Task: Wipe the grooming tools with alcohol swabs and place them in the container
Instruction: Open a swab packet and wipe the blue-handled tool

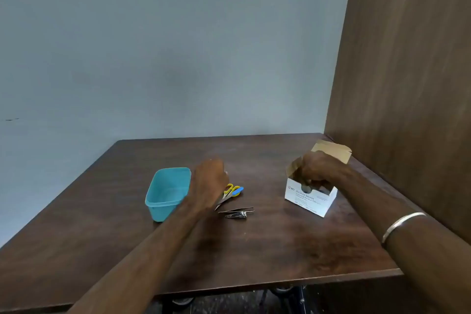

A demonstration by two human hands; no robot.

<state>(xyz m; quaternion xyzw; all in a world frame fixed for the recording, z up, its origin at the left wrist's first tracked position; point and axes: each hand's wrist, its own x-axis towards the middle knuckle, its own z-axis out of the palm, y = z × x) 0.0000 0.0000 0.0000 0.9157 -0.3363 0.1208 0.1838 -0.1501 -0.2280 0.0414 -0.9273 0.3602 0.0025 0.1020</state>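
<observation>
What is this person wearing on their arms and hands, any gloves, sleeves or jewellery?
Both forearms are bare as far as the picture shows: no sleeves and no gloves. The left hand shows no ring or watch from this side. On the right forearm, well behind the right hand, sits a thin, plain silver-coloured metal bangle. Its far side is hidden.

Probably a plain home or office corner: a dark wooden table [254,250] against a bare grey wall [165,46], wooden panel [407,58] to the table's right.

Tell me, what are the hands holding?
Cannot be told: the right hand reaches into the swab box, fingers hidden; the left hand hovers over the scissors.
</observation>
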